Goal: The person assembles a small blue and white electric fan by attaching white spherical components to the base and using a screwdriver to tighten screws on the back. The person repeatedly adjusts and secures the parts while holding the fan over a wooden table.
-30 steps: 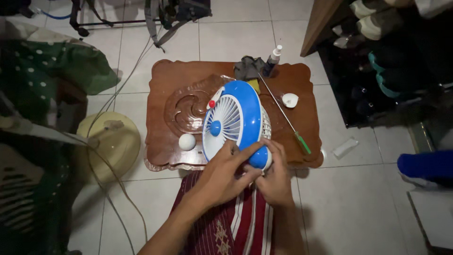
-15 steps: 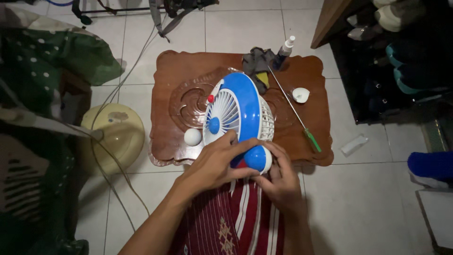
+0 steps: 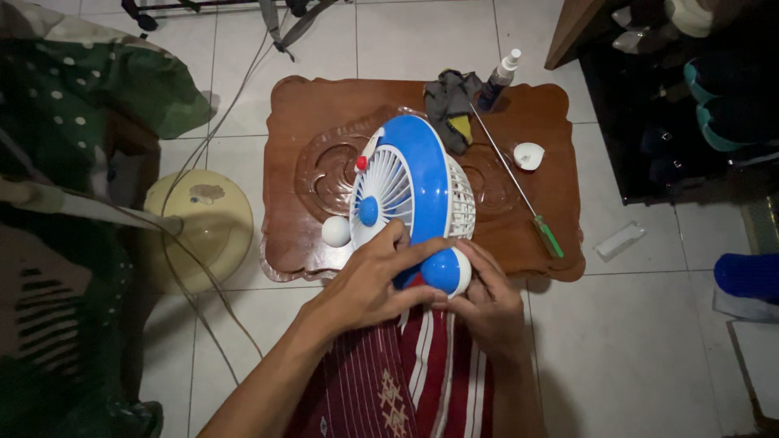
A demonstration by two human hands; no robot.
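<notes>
Blue-and-white small fan [image 3: 410,191] stands tilted at the near edge of the wooden table [image 3: 560,146], left hand [image 3: 369,284] fingers curled over its lower rim, right hand [image 3: 483,300] fingertips pinching the blue base knob [image 3: 445,272].

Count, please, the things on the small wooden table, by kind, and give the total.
Fan, held by left hand and right hand: 1
Screwdriver: 1
Spray bottle: 1
Cloth: 1
White ball: 1
Small white cap: 1
Total: 6
</notes>
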